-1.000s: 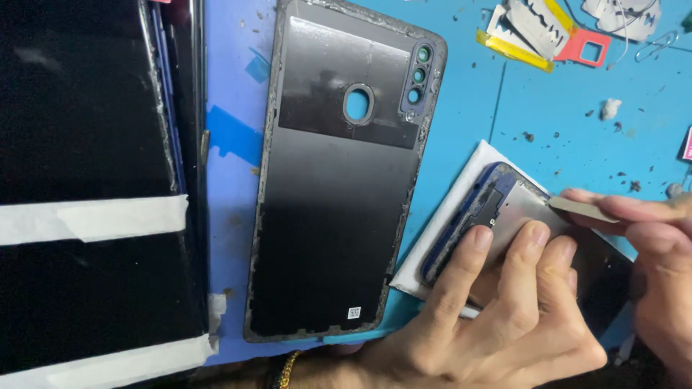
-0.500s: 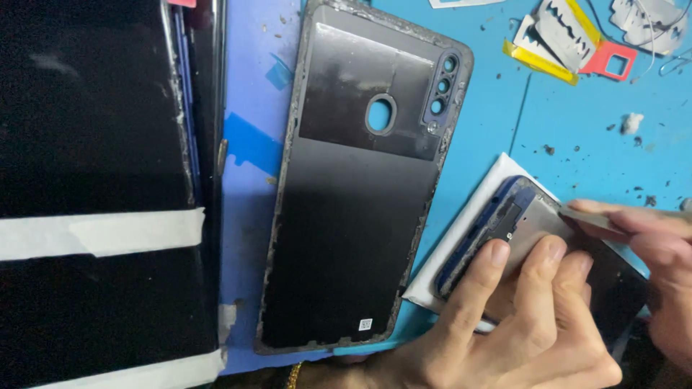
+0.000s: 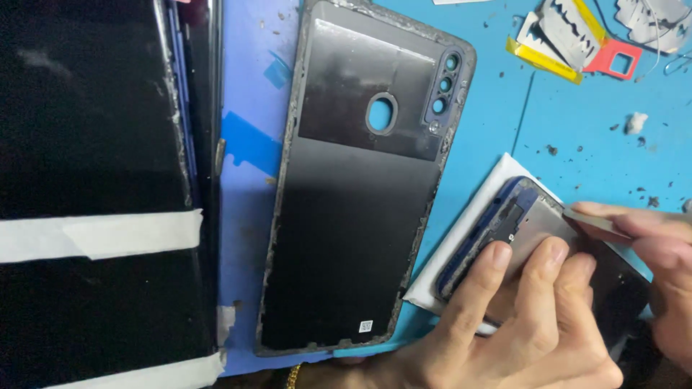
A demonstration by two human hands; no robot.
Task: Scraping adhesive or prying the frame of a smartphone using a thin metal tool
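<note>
On your blue mat (image 3: 577, 144) lies a detached phone back cover (image 3: 360, 187), inner side up (camera cutouts at its top). Left of it sit black screen panels (image 3: 86, 144) banded with white tape (image 3: 101, 234); scrap shielding pieces (image 3: 569, 32) lie top right.

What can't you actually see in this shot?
Head view only:
- Lower part of the phone frame: covered by the left hand.
- Right hand: cut off by the right edge; its thin tool's tip is blurred.
- Small sticker on the back cover: too small.
</note>
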